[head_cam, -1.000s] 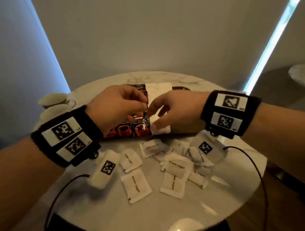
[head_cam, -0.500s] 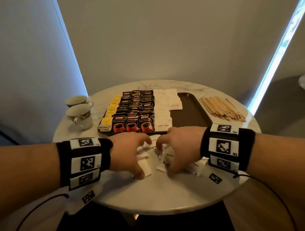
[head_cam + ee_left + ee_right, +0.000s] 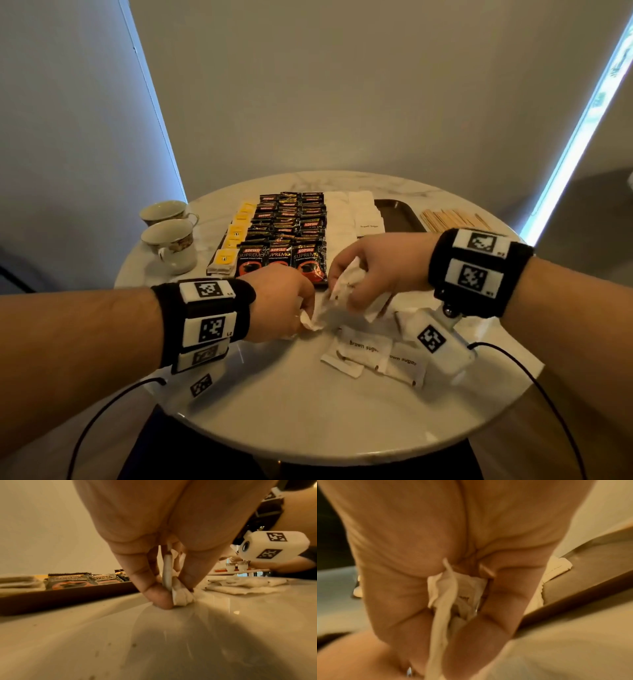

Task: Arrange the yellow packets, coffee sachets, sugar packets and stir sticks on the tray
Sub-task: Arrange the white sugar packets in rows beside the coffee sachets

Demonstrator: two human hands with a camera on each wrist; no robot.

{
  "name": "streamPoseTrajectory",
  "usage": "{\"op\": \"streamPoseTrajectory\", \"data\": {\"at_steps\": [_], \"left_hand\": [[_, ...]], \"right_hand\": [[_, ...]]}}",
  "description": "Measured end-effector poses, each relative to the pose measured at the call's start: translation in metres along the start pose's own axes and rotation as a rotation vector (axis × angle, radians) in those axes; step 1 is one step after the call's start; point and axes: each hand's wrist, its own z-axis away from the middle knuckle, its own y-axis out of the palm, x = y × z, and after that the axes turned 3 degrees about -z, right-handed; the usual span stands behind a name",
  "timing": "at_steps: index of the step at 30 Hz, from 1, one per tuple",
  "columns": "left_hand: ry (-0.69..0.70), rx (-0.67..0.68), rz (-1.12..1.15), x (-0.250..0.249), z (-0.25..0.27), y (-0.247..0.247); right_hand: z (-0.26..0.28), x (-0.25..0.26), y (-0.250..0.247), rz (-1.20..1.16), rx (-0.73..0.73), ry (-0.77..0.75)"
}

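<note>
A dark tray [image 3: 397, 214] at the back of the round table carries a row of yellow packets [image 3: 236, 229], rows of black coffee sachets [image 3: 291, 226] and white sugar packets [image 3: 359, 212]. Wooden stir sticks [image 3: 452, 217] lie on the table right of the tray. My left hand [image 3: 301, 308] pinches white sugar packets [image 3: 178, 595] down against the tabletop. My right hand [image 3: 352, 291] grips a bunch of sugar packets [image 3: 450, 595] just in front of the tray. Loose brown sugar packets [image 3: 363, 349] lie under my right wrist.
Two teacups [image 3: 171, 246] stand left of the tray. The marble table [image 3: 308, 411] ends close to my body, with cables trailing off both wrists. The tray's right part [image 3: 394, 209] shows bare dark surface.
Both hands came back from the tray to the loose sugar packets at the table's front and picked some up. The right hand has lifted with its bunch.
</note>
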Motion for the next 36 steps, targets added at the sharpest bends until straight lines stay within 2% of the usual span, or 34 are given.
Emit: {"op": "streamPoseTrajectory", "data": {"at_steps": [4,5,8,9,11,13,16,19,21,24,26,31,36], "left_hand": [[-0.043,-0.075,0.184,0.018,0.005,-0.016],[-0.074,-0.109,0.347,0.024,0.006,-0.021],[-0.175,-0.173,1.112,0.034,-0.002,-0.034],[-0.208,-0.180,1.307,0.033,-0.007,-0.037],[-0.252,-0.197,1.558,0.030,-0.022,-0.039],[-0.235,-0.210,1.785,0.024,-0.037,-0.040],[-0.192,-0.211,2.011,0.019,-0.056,-0.040],[-0.055,-0.103,2.112,0.022,-0.072,-0.041],[0.001,-0.072,2.074,0.024,-0.082,-0.044],[-0.042,-0.142,1.926,0.019,-0.098,-0.046],[-0.094,-0.171,1.911,0.022,-0.110,-0.043],[-0.146,-0.203,1.896,0.043,-0.132,-0.040],[-0.125,-0.237,1.870,0.052,-0.139,-0.036]], "right_hand": [[-0.002,-0.004,-0.018,-0.420,-0.070,-0.091],[-0.006,-0.005,-0.022,-0.507,-0.101,-0.135],[-0.021,-0.006,-0.033,-0.712,-0.213,-0.274],[-0.027,-0.005,-0.036,-0.783,-0.245,-0.313],[-0.037,0.001,-0.037,-0.895,-0.281,-0.372],[-0.048,0.006,-0.036,-0.920,-0.288,-0.395],[-0.061,0.010,-0.035,-0.769,-0.346,-0.350],[-0.073,0.006,-0.042,-0.589,-0.469,-0.276],[-0.080,0.003,-0.045,-0.529,-0.542,-0.236],[-0.093,-0.001,-0.050,-0.334,-0.619,-0.180],[-0.098,-0.001,-0.052,-0.245,-0.621,-0.170],[-0.111,-0.007,-0.058,-0.364,-0.554,-0.230],[-0.126,-0.018,-0.059,-0.623,-0.626,-0.249]]}}
